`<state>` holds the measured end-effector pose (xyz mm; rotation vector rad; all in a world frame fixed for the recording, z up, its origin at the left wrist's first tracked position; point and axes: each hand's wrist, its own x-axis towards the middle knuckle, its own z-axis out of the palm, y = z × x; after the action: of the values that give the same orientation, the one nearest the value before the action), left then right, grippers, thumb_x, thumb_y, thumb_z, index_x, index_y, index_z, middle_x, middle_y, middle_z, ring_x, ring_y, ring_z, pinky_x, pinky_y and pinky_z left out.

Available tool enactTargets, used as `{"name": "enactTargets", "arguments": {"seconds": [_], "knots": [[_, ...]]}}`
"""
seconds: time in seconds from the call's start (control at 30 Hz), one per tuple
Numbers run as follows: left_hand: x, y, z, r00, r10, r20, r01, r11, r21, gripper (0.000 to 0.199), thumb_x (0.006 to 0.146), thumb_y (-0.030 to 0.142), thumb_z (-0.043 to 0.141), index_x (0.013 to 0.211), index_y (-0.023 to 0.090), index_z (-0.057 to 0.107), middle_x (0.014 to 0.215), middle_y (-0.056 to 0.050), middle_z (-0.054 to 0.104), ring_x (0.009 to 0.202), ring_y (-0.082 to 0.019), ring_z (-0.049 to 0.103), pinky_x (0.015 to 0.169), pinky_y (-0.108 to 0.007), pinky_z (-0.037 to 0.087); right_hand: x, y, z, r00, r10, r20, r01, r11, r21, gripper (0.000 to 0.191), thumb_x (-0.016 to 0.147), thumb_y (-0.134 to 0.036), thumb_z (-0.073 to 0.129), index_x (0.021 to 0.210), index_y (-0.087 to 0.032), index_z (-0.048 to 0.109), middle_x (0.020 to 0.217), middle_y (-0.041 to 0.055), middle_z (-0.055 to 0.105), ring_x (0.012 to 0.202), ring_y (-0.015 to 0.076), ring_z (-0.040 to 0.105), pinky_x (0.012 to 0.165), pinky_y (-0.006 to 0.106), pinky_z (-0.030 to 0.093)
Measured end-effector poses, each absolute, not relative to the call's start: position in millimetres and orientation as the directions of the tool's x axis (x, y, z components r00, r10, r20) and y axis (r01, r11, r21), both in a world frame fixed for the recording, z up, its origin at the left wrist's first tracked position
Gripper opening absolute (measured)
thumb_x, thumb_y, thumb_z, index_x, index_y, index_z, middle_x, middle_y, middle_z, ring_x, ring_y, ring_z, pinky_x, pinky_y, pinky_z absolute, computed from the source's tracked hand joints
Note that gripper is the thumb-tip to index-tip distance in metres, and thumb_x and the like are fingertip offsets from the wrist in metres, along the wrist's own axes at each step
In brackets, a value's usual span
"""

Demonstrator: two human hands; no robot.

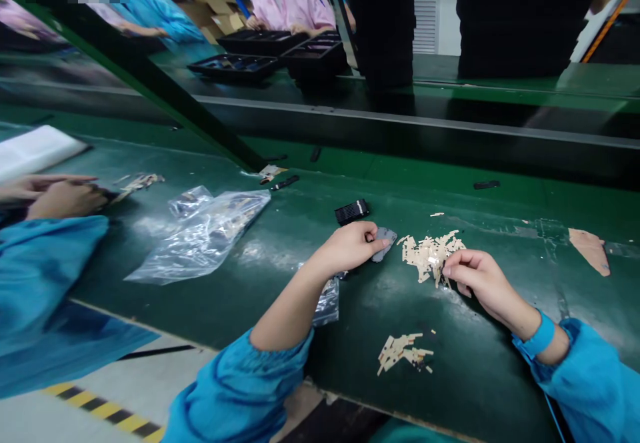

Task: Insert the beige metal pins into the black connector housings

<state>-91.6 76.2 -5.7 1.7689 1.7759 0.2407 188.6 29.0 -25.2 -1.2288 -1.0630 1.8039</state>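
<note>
My left hand (353,246) is closed on a flat grey plate-like part (384,244), held just above the green bench. At the right edge of a pile of small beige strips (424,253), my right hand (477,275) has thumb and fingertips pinched together; whatever is between them is too small to make out. Behind my left hand lies a black ribbed part (352,211) with a light band across it. A second, smaller heap of beige strips (400,351) is near the bench's front edge. Under my left wrist sits a small clear plastic bag (327,303), partly hidden.
A large clear bag (205,236) lies left on the green bench (280,296). Farther left are a co-worker's hands (65,195). A green slanted post (145,76) rises behind the bag. A brown scrap (590,249) lies right. Black trays (235,66) and tall black stacks (523,23) stand beyond.
</note>
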Motion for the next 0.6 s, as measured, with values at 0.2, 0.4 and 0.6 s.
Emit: {"name": "enactTargets", "arguments": {"seconds": [0.2, 0.4, 0.6], "knots": [[-84.2, 54.1, 20.6, 0.045, 0.99, -0.134, 0.835, 0.036, 0.549, 0.032, 0.092, 0.05, 0.057, 0.077, 0.022, 0.061, 0.075, -0.003, 0.067, 0.07, -0.023, 0.063, 0.06, -0.03, 0.041, 186.9, 29.8, -21.3, -0.314, 0.871, -0.378, -0.121, -0.431, -0.894, 0.014, 0.064, -0.029, 0.08, 0.067, -0.017, 0.074, 0.055, -0.003, 0.061, 0.042, 0.0065, 0.04, 0.041, 0.021, 0.026], [-32.7, 27.1, 31.3, 0.222, 0.945, -0.239, 0.466, 0.113, 0.878, 0.032, 0.098, 0.053, 0.053, 0.095, 0.021, 0.058, 0.069, 0.001, 0.066, 0.058, -0.018, 0.065, 0.055, -0.027, 0.048, 188.6, 32.2, -24.7, -0.197, 0.925, -0.325, -0.164, -0.358, -0.919, 0.015, 0.065, -0.03, 0.083, 0.066, -0.018, 0.075, 0.054, -0.0033, 0.062, 0.041, 0.0076, 0.046, 0.039, 0.021, 0.034], [-5.5, 22.4, 6.8, 0.402, 0.834, -0.378, 0.123, 0.36, 0.925, 0.024, 0.092, 0.032, 0.058, 0.112, 0.02, 0.058, 0.081, 0.0, 0.069, 0.057, -0.013, 0.064, 0.051, -0.024, 0.047, 187.7, 33.1, -27.0, -0.113, 0.938, -0.327, -0.168, -0.343, -0.924, 0.015, 0.067, -0.031, 0.084, 0.067, -0.018, 0.077, 0.055, -0.0023, 0.064, 0.044, 0.0092, 0.052, 0.041, 0.021, 0.045]]}}
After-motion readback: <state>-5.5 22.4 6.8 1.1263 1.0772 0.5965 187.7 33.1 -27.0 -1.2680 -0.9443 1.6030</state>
